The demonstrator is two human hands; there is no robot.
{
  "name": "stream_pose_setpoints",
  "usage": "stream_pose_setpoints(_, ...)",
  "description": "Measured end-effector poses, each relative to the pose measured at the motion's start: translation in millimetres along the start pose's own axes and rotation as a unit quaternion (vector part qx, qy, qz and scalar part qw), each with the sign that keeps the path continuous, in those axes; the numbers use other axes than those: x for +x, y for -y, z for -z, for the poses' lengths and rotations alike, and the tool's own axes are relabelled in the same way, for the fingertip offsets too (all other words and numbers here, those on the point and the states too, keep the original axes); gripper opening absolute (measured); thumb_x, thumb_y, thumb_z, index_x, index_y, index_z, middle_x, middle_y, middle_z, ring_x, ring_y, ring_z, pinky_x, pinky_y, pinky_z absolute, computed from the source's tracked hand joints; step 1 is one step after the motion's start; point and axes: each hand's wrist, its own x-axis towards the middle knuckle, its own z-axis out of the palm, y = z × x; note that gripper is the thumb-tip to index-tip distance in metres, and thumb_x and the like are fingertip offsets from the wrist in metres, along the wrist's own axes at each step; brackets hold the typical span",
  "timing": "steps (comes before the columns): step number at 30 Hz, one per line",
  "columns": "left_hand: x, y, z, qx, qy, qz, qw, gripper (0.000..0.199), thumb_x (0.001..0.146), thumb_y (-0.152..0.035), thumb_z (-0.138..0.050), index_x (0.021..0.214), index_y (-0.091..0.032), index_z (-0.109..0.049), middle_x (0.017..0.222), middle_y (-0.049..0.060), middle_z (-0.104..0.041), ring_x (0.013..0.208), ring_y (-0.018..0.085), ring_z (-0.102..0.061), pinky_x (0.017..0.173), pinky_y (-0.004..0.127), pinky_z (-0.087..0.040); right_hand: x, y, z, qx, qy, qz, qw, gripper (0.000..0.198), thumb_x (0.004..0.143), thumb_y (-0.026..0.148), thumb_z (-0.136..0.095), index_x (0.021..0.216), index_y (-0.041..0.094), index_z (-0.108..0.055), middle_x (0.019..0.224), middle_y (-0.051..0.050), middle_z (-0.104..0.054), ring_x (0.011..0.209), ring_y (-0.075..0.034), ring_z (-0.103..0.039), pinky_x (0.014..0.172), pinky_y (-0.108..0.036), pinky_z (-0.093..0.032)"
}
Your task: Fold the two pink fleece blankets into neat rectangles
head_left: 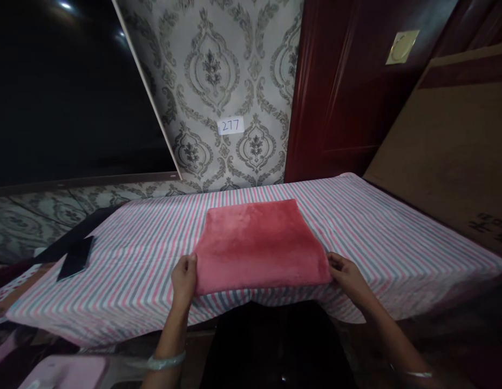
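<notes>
A pink, plush-looking cloth lies flat in a rough rectangle on the striped tablecloth, near the table's front edge. My left hand pinches its left edge, toward the near corner. At the opposite side, my right hand grips the right edge with thumb and fingers. The fingertips of both hands are partly hidden by the cloth and by the hands themselves.
A dark phone lies at the table's left end. On the right, a large cardboard box stands against the table. A wide black screen overhangs the back left. Below on the left is a pink plastic item.
</notes>
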Motion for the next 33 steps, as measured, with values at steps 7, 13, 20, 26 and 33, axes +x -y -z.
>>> stream_pose_setpoints(7,20.5,9.3,14.1,0.035,0.045,-0.053,0.997,0.049,0.081,-0.063,-0.042,0.084,-0.021,-0.066,0.083,0.008,-0.074,0.082,0.027,-0.070,0.074,0.037,-0.055,14.7,-7.0,19.7,-0.092,-0.087,0.067,0.990,0.045,0.076,0.053,-0.062,0.101,0.018,-0.072,0.084,-0.008,-0.073,0.076,-0.023,-0.069,0.072,-0.036,-0.057)
stream_pose_setpoints(13,58.1,-45.5,-23.0,0.169,0.074,-0.255,0.949,0.060,0.093,-0.047,-0.041,0.139,-0.010,-0.055,0.152,0.020,-0.050,0.145,0.032,-0.042,0.119,0.050,-0.035,78.1,47.4,-22.7,-0.275,-0.133,0.231,0.924,0.058,0.096,0.041,-0.037,0.146,0.014,-0.052,0.145,-0.015,-0.056,0.133,-0.027,-0.053,0.113,-0.047,-0.043)
stream_pose_setpoints(20,62.5,-61.3,-70.2,0.364,0.232,-0.208,0.878,0.062,0.101,-0.044,-0.038,0.157,-0.018,-0.034,0.167,0.015,-0.022,0.156,0.031,-0.018,0.121,0.060,-0.023,121.6,54.5,-85.6,-0.546,-0.059,0.116,0.827,0.059,0.101,0.034,-0.042,0.155,0.010,-0.039,0.163,-0.017,-0.031,0.152,-0.032,-0.023,0.120,-0.053,-0.026)
stream_pose_setpoints(26,63.9,-39.7,-72.9,0.339,0.217,-0.135,0.906,0.069,0.101,-0.049,-0.035,0.160,-0.013,-0.027,0.168,0.018,-0.016,0.157,0.030,-0.014,0.121,0.054,-0.027,119.0,20.8,-84.2,-0.584,-0.034,0.102,0.805,0.060,0.105,0.041,-0.035,0.158,0.014,-0.035,0.165,-0.016,-0.026,0.152,-0.031,-0.022,0.119,-0.051,-0.026)
stream_pose_setpoints(33,64.6,-46.1,-70.9,0.329,0.191,-0.074,0.922,0.068,0.101,-0.046,-0.033,0.158,-0.009,-0.029,0.168,0.020,-0.018,0.155,0.035,-0.018,0.119,0.056,-0.030,119.6,25.8,-85.0,-0.576,-0.030,0.096,0.811,0.059,0.105,0.040,-0.035,0.157,0.014,-0.036,0.165,-0.016,-0.025,0.152,-0.031,-0.021,0.119,-0.050,-0.026)
